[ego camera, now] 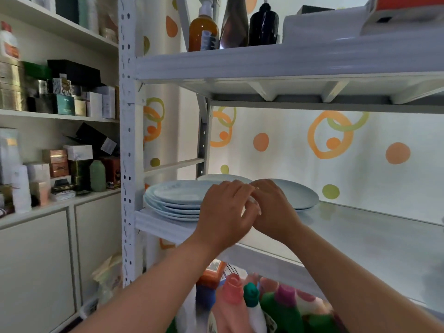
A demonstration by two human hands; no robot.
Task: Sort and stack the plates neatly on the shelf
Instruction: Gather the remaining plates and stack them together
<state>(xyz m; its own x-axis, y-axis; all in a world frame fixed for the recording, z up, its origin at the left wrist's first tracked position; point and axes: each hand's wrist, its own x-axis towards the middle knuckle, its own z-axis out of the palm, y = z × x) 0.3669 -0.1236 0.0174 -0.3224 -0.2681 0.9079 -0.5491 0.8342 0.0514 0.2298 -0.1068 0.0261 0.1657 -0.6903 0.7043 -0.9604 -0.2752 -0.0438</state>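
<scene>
A stack of several pale blue plates [175, 200] sits at the left end of the white metal shelf [360, 236]. A single pale blue plate [300, 195] lies flat to its right. The rim of another plate [221, 177] shows behind them. My left hand [225, 212] covers the right edge of the stack, fingers curled. My right hand [274, 207] covers the near left rim of the single plate. Both hands touch each other between the two. Whether either hand grips a plate is hidden.
The shelf above [288, 61] holds bottles [203, 30] and boxes. Colourful bottles [252, 301] stand on the level below, under my arms. A white upright post [128, 140] borders the stack on the left. A cabinet with boxes [60, 164] stands further left. The shelf surface stretches right of the plates.
</scene>
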